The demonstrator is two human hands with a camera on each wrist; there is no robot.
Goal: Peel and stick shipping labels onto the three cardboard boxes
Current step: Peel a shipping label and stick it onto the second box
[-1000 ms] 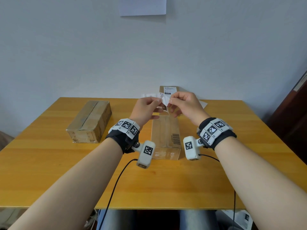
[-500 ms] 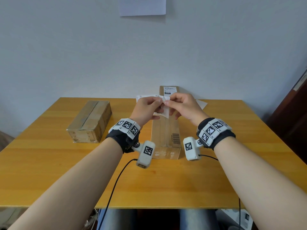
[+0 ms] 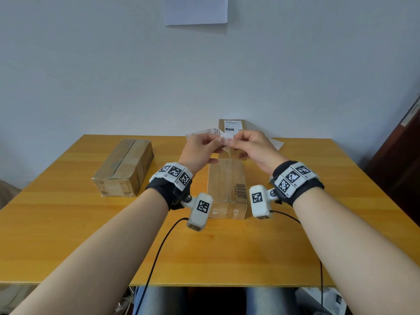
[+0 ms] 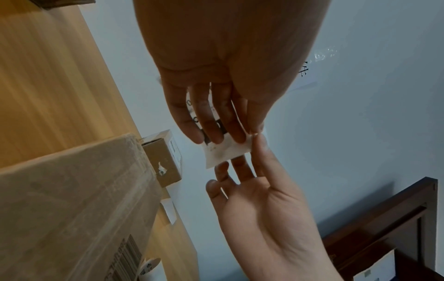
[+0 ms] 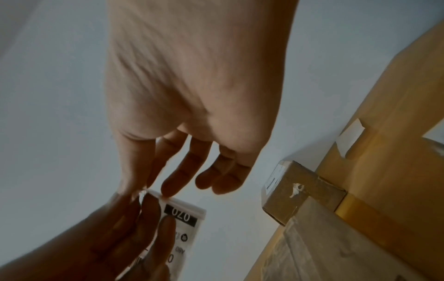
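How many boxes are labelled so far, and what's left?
Done: the small far box already carries a label. In hand: the left hand and the right hand pinch a shipping label and peel its backing above the middle box. Left: stick this one, then label the left box.

The held label [image 5: 182, 218] reads "020" on a black bar; the far box's label [image 3: 231, 126] shows "220".

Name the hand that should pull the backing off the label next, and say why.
Right, probably. The right hand pinches just the label's corner, where peeling starts, while the left hand holds the label's main body steady. Both hover over the middle box.
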